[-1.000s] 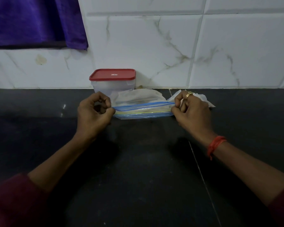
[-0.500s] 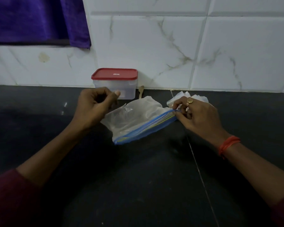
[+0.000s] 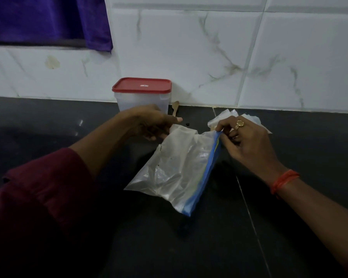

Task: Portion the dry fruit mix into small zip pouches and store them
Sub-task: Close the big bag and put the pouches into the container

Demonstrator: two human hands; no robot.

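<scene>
Reading from the left edge across to the right:

Curtain: purple cloth hangs at the upper left, against the white marble-look tiles.

Sleeve: a maroon sleeve covers the left forearm, low in view.

Container: a clear tub with a red lid stands at the back of the dark counter, touching the wall. The lid is on; I cannot tell what is inside.

Left hand: the left hand sits in front of the tub, fingers curled onto the upper corner of the pouch. The grip itself is partly hidden, so I judge it a light pinch, not a firm clamp.

Spoon: a small pale spoon lies just right of the tub, by the wall.

Zip pouch: the clear zip pouch hangs between the two hands, tilted, its blue zip strip running down the right edge. It looks empty — only a few dark specks show inside.

Right hand: the right hand, with a ring and an orange wrist thread, has its fingertips closed on the top end of the zip strip.

Spare pouches: more clear pouches lie behind the right hand.

Step in hand: likely opening the pouch mouth — no fruit mix is portioned yet.

Next move: it calls for parting the two zip lips, then freeing one hand to unlid the tub and take the spoon while the other keeps the mouth wide.
</scene>
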